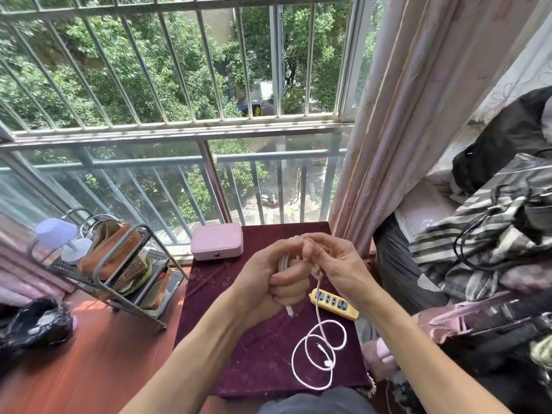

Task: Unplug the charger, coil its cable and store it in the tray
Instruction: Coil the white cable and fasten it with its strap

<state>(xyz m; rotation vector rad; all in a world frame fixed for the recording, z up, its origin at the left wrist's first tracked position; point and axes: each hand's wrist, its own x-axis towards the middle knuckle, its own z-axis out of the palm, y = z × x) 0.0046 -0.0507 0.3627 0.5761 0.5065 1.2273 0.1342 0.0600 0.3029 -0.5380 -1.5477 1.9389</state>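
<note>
A home: barred window [179, 70], pink curtain [397, 115], piled clothes [484, 234].

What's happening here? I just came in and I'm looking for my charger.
A person is winding a white cable by hand over a small table. The left hand grips the turns wound so far, and the right hand feeds the cable in. The rest lies in loose loops on the table. The yellow power strip has nothing plugged in.

- A small table draped in maroon cloth [239, 339] stands against the window railing.
- Pink case [217, 241] at its far edge.
- Yellow power strip [334, 303] nearer, right of the case.
- White cable loops [313, 354] nearest, beyond the strip.
</note>
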